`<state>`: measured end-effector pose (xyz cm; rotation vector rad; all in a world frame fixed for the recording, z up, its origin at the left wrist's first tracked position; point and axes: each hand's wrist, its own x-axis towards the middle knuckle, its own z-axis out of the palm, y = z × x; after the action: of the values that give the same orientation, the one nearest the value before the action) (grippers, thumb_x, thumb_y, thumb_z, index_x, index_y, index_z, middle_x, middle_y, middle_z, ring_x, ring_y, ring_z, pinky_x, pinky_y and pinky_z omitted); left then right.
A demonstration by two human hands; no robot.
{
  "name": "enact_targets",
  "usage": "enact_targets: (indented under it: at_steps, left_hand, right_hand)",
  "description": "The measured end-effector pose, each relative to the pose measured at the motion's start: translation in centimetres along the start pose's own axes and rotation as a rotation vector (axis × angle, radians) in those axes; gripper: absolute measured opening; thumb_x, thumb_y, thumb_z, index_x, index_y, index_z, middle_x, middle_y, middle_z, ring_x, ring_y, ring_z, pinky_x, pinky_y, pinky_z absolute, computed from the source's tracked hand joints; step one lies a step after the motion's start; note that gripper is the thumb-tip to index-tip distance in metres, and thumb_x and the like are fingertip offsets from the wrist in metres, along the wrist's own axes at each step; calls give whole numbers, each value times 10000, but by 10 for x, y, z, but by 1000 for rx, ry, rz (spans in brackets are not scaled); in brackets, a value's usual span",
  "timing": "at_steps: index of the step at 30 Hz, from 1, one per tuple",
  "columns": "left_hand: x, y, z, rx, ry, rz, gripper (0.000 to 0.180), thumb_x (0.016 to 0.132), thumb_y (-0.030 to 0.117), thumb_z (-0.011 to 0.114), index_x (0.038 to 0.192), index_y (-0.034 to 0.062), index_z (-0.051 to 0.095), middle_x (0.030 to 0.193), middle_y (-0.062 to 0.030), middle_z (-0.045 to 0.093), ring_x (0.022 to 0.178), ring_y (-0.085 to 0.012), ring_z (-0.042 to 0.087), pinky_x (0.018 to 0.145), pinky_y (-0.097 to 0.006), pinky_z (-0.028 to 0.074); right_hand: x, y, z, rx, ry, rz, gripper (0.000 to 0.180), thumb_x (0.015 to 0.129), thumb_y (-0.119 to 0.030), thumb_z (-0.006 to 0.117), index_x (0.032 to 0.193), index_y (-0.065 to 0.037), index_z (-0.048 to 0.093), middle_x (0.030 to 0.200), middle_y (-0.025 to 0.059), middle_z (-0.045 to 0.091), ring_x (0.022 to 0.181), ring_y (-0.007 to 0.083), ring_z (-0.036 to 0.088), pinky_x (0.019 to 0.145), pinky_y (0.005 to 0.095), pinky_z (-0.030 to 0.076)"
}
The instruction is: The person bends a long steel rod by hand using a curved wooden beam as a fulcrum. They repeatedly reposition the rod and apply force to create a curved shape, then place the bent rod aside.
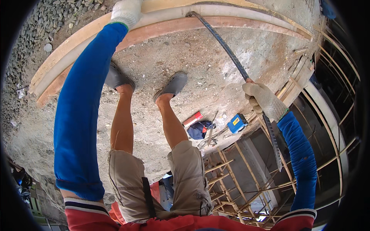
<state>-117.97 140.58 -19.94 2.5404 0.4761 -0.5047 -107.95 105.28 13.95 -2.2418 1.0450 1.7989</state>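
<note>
Your hands are on a ribbed steel bar and the wooden formwork at the slab's edge.

Your right hand [265,101], in a knit work glove, is clenched around the ribbed steel bar [227,52], which runs from the curved wooden formwork [162,29] at the top down past your wrist toward the scaffolding [231,181] below. Your left hand [126,12], gloved too, rests on the top of the formwork at the upper edge; you cannot tell whether its fingers are closed on the board. Both your arms wear blue sleeves. You stand in grey shoes on the rough concrete slab [216,81]. Near your right foot [172,85] lie a red tube [192,118], a dark blue cloth [199,129] and a small blue box [237,123], close together. Gravel [42,23] lies beyond the formwork, upper left.
</note>
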Motion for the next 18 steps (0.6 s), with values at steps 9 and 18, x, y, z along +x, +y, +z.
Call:
enact_targets:
  at_steps: [9, 18]
  left_hand:
    - [-20, -8, 49, 181, 40, -20, 669, 877, 50, 755, 1490, 114, 494, 1392, -158, 635, 1296, -335, 624, 1101, -456, 498]
    - [-11, 4, 45, 158, -57, -130, 499, 929, 59, 687, 1408, 134, 568, 1323, -165, 670, 1205, -319, 669, 1046, -449, 518]
  right_hand:
    - [-30, -74, -18, -502, 321, -280, 215, 1003, -291, 649, 1019, -85, 592, 621, -51, 461, 455, 49, 417, 385, 280, 338]
    - [-29, -6, -6, -110, 214, -223, 135, 990, -193, 641, 1027, -72, 594, 679, -64, 459, 486, 40, 432, 431, 251, 345]
